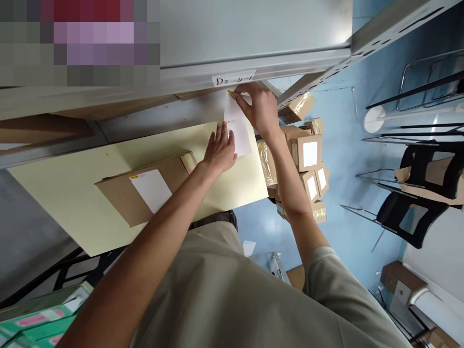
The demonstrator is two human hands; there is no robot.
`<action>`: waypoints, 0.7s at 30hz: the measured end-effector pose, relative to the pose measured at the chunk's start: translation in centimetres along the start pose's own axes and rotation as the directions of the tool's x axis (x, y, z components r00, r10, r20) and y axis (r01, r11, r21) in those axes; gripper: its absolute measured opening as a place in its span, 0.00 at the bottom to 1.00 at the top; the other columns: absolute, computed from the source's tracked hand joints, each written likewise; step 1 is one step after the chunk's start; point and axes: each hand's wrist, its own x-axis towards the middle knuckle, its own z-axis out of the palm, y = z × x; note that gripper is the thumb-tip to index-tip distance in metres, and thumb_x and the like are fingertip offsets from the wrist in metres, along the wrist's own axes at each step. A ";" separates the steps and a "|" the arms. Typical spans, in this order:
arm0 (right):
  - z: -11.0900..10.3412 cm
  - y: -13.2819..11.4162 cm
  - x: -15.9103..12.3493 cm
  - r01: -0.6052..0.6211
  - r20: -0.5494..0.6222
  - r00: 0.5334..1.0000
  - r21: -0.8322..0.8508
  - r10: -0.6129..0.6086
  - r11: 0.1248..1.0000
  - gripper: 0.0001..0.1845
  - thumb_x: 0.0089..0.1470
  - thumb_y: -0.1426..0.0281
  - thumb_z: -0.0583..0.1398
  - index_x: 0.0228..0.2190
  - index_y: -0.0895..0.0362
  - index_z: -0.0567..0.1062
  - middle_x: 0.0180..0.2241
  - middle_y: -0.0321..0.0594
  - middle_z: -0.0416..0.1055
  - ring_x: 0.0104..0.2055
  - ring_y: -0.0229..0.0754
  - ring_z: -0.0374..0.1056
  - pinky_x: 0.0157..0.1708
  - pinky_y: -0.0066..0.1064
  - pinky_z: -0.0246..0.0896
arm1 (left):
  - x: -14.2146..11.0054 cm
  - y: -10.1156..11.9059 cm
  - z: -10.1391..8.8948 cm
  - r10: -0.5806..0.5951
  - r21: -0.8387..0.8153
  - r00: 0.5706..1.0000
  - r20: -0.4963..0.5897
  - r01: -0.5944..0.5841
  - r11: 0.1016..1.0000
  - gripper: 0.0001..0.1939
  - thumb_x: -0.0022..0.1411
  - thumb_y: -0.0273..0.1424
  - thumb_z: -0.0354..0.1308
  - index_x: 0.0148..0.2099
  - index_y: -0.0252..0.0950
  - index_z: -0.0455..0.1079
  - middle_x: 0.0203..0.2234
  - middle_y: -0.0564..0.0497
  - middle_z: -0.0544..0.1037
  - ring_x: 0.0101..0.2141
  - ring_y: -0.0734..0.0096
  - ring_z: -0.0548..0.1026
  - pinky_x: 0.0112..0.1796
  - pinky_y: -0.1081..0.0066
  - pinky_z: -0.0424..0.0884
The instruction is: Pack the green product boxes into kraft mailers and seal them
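Note:
White label sheets [242,137] lie at the right part of the pale yellow table [213,198], partly under both hands. My right hand [259,106] pinches the upper edge of a sheet by its small yellow mark, thumb against finger. Resting flat on the lower part of the sheets is my left hand [220,149], its fingers stretched out near a second yellow mark. To the left on the table lies a closed cardboard box [119,198] with a white label [150,189] on its top.
Behind the table runs a grey metal shelf [253,29] with a handwritten tag [234,78] on its edge. Several cardboard boxes [308,150] are piled on the blue floor at the right. Black chairs [413,220] stand farther right, and green cartons [43,319] sit at the lower left.

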 end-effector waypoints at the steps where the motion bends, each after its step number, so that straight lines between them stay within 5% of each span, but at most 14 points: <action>1: 0.0 -0.2 0.2 -0.005 0.014 1.000 -0.017 0.005 1.000 0.18 0.82 0.56 0.59 0.56 0.53 0.84 0.59 0.39 0.84 0.60 0.45 0.77 0.64 0.37 0.69 | 0.1 0.0 -0.1 -0.008 0.006 1.000 0.008 0.008 1.000 0.53 0.75 0.43 0.63 0.87 0.24 0.41 0.84 0.23 0.38 0.83 0.25 0.39 0.78 0.34 0.44; 15: 2.6 1.0 3.2 -0.032 0.051 0.998 -0.073 0.036 0.997 0.20 0.80 0.55 0.62 0.56 0.55 0.85 0.54 0.41 0.87 0.55 0.45 0.80 0.60 0.38 0.73 | 0.6 1.6 -0.9 -0.084 0.073 0.996 0.043 0.081 0.994 0.46 0.78 0.42 0.59 0.84 0.18 0.51 0.83 0.20 0.43 0.83 0.26 0.39 0.78 0.37 0.43; 21: 4.3 2.7 4.5 -0.018 -0.043 0.999 0.149 0.024 0.989 0.32 0.66 0.31 0.63 0.44 0.45 0.85 0.46 0.37 0.89 0.57 0.43 0.77 0.56 0.36 0.70 | 0.6 2.3 -0.9 -0.118 0.099 0.992 0.052 0.113 0.989 0.49 0.77 0.46 0.61 0.83 0.16 0.53 0.83 0.18 0.42 0.83 0.25 0.38 0.78 0.38 0.44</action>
